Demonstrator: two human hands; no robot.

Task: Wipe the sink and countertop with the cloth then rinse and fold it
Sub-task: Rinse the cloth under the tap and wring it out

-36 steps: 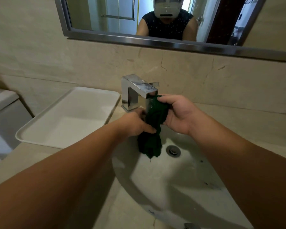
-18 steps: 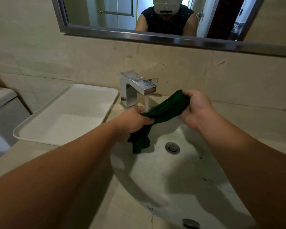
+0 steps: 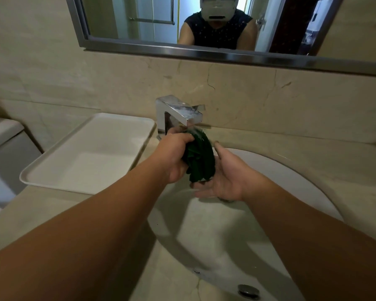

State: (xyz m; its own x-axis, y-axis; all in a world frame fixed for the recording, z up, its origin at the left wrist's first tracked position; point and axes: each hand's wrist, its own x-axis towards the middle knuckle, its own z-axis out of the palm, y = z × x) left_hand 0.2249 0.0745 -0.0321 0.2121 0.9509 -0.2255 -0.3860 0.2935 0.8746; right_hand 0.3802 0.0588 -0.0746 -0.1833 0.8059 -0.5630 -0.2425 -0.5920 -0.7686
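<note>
Dark green cloth (image 3: 201, 159), bunched under faucet (image 3: 180, 111) spout above sink (image 3: 226, 246): left grip (image 3: 176, 157) curled round it, right grip (image 3: 224, 179) spread palm-up, touching its lower end; white tray (image 3: 91, 153) on worktop (image 3: 291, 144), left of faucet.

Feed dim, flat, with greenish-beige cast. Brightest area I get is pale panels reflected in mirror (image 3: 152, 29), so main light probably sits behind person. Soft glare on top of chrome faucet (image 3: 182, 111). Forearms (image 3: 96, 235) throw broad, soft-edged shadows into sink (image 3: 280, 177). Motion blur on right hand (image 3: 224, 181) fingertips and on wet top of green cloth (image 3: 201, 157). Wide-angle bend: mirror frame slants and bows, white tray (image 3: 52, 170) stretches toward left edge. Corners soft.
</note>
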